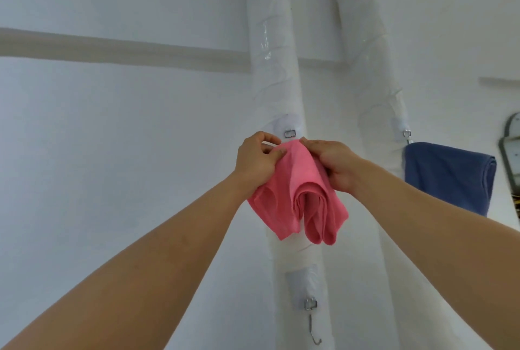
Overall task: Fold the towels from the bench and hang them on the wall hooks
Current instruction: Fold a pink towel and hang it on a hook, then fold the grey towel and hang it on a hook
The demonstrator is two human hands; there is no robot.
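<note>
Pink towel point(298, 195) is held up against the left white wrapped pipe point(277, 73), bunched at the top and folded into several layers, with loose folds hanging down below both hands. Its top edge sits just under the upper hook mount point(289, 127), a clear adhesive pad with a metal loop; whether the cloth is actually caught on the hook can't be told, the hook tip being hidden behind towel and fingers. Left hand point(257, 162) grips the towel's upper left side, fingers curled in and thumb pressed onto the cloth. Right hand point(332, 164) grips the upper right side, fingers curled over the top edge of the fabric. Both forearms are extended up and forward from the bottom corners of the view. Lower on the same pipe a second adhesive mount is seen with a bare metal hook point(313, 324) hanging from it, well below the pink towel and not touching it. To the right, a second white pipe point(371, 68) carries another hook mount point(405, 131), and a blue towel point(447, 175) is hung folded just below it, apart from the pink one. White wall point(112, 152) is behind everything, with a horizontal moulding strip point(126, 52) across it. A grey-framed object is partly cut off at the right edge, not identifiable.
</note>
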